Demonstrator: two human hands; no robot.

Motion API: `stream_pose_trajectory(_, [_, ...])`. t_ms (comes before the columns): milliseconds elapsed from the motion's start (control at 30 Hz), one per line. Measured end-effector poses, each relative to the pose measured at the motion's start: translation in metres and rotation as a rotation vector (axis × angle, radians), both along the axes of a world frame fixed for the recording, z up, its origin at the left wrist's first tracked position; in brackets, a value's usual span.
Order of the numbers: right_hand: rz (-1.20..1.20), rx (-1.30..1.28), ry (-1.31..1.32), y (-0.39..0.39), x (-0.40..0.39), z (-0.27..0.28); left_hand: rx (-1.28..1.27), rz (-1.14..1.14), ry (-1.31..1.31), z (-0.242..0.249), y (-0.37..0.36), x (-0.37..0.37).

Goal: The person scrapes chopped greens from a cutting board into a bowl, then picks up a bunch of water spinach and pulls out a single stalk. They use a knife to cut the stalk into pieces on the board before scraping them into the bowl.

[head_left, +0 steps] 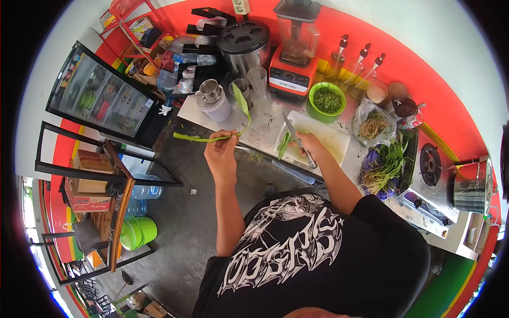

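My left hand (221,153) pinches a green leafy stalk (196,139) beyond the table's front edge; one long leaf (240,99) rises from it. In my right hand (312,147) is a knife (295,132), its blade pointing away from me above the white cutting board (335,142). A green leaf piece (284,144) lies on the board's left side, close to the blade. Behind the board stands a lime green bowl (313,113) filled with chopped greens (327,99). To the right are a plastic bag of roots (375,127) and a bundle of rooted greens (383,169).
A red blender (289,74) stands at the back, beside clear plastic cups (257,79) and a metal-topped container (213,106). Pump bottles (358,66) line the wall. A gas stove (432,164) with a metal pot (473,185) is at the right. A glass-door fridge (103,98) stands left.
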State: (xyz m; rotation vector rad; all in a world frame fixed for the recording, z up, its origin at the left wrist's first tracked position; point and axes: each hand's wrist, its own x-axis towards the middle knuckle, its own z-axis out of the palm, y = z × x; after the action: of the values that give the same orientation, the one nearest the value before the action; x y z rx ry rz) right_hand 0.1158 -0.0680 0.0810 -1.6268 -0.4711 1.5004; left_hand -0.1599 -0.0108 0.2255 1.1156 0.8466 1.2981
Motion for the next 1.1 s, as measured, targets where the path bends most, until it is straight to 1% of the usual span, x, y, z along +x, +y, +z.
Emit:
stream_pose_trajectory(167, [-0.013,0.013,0.010,-0.008,0.009,0.025,-0.046,-0.069,0.032,0.002,-0.003,0.011])
stream_pose_trajectory(200, [-0.015,0.055,0.030,-0.012,0.010,0.035,-0.045,-0.071,0.031,0.001,-0.002,0.015])
stream_pose_trajectory(267, [-0.015,0.098,0.047,-0.023,0.012,0.059,-0.031,-0.149,0.038,-0.003,-0.002,0.022])
stream_pose_trajectory(333, [0.025,0.299,0.101,-0.037,0.012,0.084,-0.026,-0.186,0.034,-0.010,0.000,0.029])
stream_pose_trajectory(367, [0.016,0.304,0.097,-0.044,0.012,0.094,-0.025,-0.226,0.032,-0.013,0.001,0.034])
stream_pose_trajectory(433, [0.059,0.405,0.162,-0.056,0.011,0.110,-0.011,-0.274,0.055,-0.015,0.002,0.045])
stream_pose_trajectory(500, [0.036,0.435,0.188,-0.067,0.010,0.122,0.000,-0.329,0.076,-0.014,0.000,0.057])
stream_pose_trajectory(567, [0.009,0.470,0.234,-0.075,0.007,0.135,-0.018,-0.382,0.038,-0.011,-0.003,0.070])
stream_pose_trajectory(600, [0.031,0.512,0.254,-0.077,0.008,0.134,-0.016,-0.397,0.036,-0.011,-0.003,0.074])
stream_pose_trajectory(667, [0.013,0.502,0.280,-0.083,0.009,0.136,-0.004,-0.460,0.086,-0.010,-0.005,0.082])
stream_pose_trajectory(700, [0.010,0.492,0.312,-0.084,0.008,0.138,-0.003,-0.473,0.086,-0.010,-0.007,0.085])
stream_pose_trajectory(767, [-0.002,0.483,0.290,-0.085,0.007,0.137,-0.034,-0.519,0.042,-0.009,-0.011,0.092])
stream_pose_trajectory(867, [-0.014,0.521,0.361,-0.085,0.005,0.139,-0.030,-0.549,0.076,-0.013,-0.013,0.096])
stream_pose_trajectory(967, [-0.004,0.524,0.403,-0.084,0.003,0.138,-0.018,-0.559,0.079,-0.015,-0.015,0.098])
stream_pose_trajectory(1100, [0.058,0.507,0.426,-0.079,0.001,0.130,-0.020,-0.516,0.093,-0.014,-0.019,0.096])
